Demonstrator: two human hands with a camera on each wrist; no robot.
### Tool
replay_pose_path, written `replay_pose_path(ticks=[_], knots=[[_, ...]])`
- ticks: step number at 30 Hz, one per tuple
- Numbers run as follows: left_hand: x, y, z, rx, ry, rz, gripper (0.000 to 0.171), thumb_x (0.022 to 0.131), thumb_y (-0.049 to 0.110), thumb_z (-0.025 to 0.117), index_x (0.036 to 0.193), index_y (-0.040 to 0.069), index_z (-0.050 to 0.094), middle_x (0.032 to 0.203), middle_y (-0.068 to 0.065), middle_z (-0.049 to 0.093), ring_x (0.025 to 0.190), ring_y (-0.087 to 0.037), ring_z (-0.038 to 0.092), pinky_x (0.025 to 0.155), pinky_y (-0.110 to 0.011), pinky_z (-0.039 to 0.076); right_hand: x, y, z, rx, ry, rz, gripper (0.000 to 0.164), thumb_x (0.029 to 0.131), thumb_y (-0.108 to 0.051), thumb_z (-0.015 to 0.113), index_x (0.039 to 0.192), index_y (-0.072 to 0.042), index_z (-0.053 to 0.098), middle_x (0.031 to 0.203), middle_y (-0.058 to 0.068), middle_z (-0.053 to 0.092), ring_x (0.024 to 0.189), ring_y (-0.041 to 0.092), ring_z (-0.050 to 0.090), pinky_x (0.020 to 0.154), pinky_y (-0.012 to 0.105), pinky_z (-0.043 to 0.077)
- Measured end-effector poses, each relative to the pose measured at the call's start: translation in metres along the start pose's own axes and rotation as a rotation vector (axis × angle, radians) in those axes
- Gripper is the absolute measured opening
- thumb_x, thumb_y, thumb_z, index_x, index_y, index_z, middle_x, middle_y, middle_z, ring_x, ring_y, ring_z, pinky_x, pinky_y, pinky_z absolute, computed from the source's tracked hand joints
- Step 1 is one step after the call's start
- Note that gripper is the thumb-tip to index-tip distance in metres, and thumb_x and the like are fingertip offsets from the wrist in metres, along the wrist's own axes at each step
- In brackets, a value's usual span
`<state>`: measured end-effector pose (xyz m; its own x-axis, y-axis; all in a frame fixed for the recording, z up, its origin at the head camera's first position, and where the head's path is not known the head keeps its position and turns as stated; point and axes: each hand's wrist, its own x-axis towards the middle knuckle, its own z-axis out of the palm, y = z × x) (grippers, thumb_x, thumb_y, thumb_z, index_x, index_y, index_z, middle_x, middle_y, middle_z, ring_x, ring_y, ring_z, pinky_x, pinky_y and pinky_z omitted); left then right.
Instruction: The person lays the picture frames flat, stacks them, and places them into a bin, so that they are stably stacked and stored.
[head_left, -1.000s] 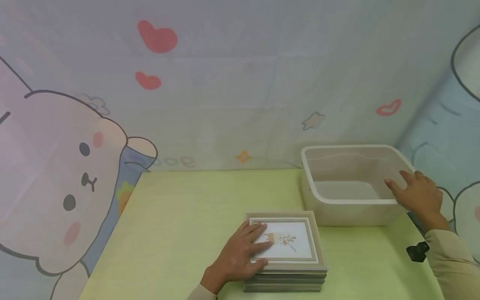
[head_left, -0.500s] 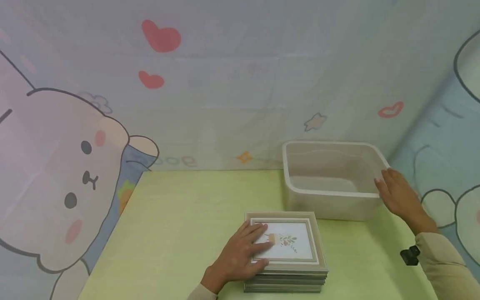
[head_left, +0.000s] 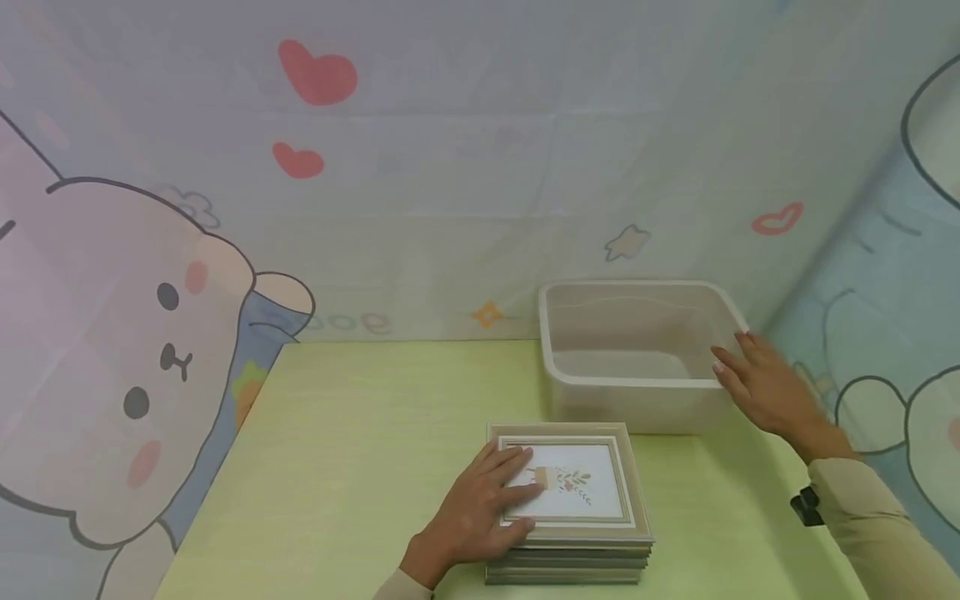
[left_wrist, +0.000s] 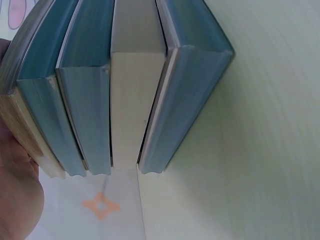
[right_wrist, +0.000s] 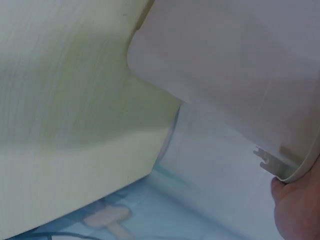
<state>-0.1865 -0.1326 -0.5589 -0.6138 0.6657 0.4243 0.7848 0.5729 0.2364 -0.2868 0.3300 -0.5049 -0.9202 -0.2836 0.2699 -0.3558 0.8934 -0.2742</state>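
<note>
Several picture frames lie in a stack [head_left: 567,560] at the table's front, right of centre; the left wrist view shows its bluish and beige frame edges [left_wrist: 137,100]. The top picture frame [head_left: 592,483] has a cream border and a plant print. My left hand [head_left: 476,508] rests on its left side, fingers spread over the print. Behind the stack stands a beige plastic bin [head_left: 630,406] with nothing inside. My right hand [head_left: 776,392] lies at the bin's right rim, fingers reaching over it; in the right wrist view part of that hand [right_wrist: 300,207] touches the rim.
The pale green table [head_left: 360,450] meets a cartoon-print cloth [head_left: 450,167] at its back and right. A small black device [head_left: 807,506] sits at the right sleeve's cuff. The table edge [right_wrist: 100,200] runs below the bin in the right wrist view.
The bin has slid left, close behind the stack, with my right hand moving along at its right rim. My left hand and the stack of picture frames have stayed put.
</note>
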Motion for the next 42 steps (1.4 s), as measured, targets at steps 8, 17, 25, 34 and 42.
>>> replay_pose_path(ticks=[8, 17, 25, 34, 42], knots=[[0.0, 0.001, 0.0, -0.011, 0.023, 0.007, 0.04, 0.089, 0.041, 0.062, 0.125, 0.024, 0.072, 0.147, -0.01, 0.055, 0.14, -0.025, 0.047, 0.122, -0.052, 0.027, 0.01, -0.016, 0.008, -0.049, 0.062, -0.109, 0.048, 0.108, -0.028, 0.038, 0.14, 0.004, 0.052, 0.15, 0.038, 0.037, 0.148, 0.049, 0.023, 0.126, 0.051, 0.008], [-0.001, -0.001, 0.001, 0.002, 0.026, 0.011, 0.04, 0.089, 0.04, 0.062, 0.124, 0.024, 0.072, 0.146, -0.01, 0.056, 0.14, -0.025, 0.048, 0.122, -0.052, 0.028, 0.019, -0.026, 0.017, -0.028, 0.039, -0.102, 0.048, 0.108, -0.03, 0.038, 0.142, 0.001, 0.051, 0.152, 0.036, 0.036, 0.146, 0.048, 0.027, 0.127, 0.048, 0.01], [-0.001, -0.001, 0.001, 0.004, 0.025, 0.01, 0.04, 0.089, 0.041, 0.062, 0.124, 0.025, 0.072, 0.146, -0.009, 0.056, 0.139, -0.025, 0.049, 0.121, -0.053, 0.03, 0.03, -0.044, 0.025, -0.016, 0.029, -0.111, 0.048, 0.108, -0.03, 0.038, 0.14, 0.002, 0.054, 0.152, 0.037, 0.035, 0.145, 0.051, 0.027, 0.125, 0.052, 0.014], [0.0, -0.002, 0.001, 0.018, 0.046, 0.019, 0.04, 0.088, 0.039, 0.065, 0.124, 0.025, 0.073, 0.145, -0.009, 0.058, 0.138, -0.025, 0.05, 0.12, -0.052, 0.031, 0.047, -0.075, 0.028, -0.041, -0.048, -0.1, 0.05, 0.109, -0.031, 0.034, 0.141, 0.002, 0.054, 0.153, 0.039, 0.031, 0.146, 0.053, 0.023, 0.119, 0.063, 0.019], [-0.001, 0.0, 0.0, 0.011, 0.032, 0.006, 0.039, 0.088, 0.04, 0.064, 0.124, 0.025, 0.072, 0.145, -0.009, 0.058, 0.139, -0.024, 0.049, 0.122, -0.051, 0.029, 0.063, -0.11, 0.039, -0.048, -0.092, -0.089, 0.05, 0.109, -0.032, 0.033, 0.142, 0.0, 0.053, 0.154, 0.038, 0.029, 0.148, 0.053, 0.018, 0.121, 0.064, 0.016]])
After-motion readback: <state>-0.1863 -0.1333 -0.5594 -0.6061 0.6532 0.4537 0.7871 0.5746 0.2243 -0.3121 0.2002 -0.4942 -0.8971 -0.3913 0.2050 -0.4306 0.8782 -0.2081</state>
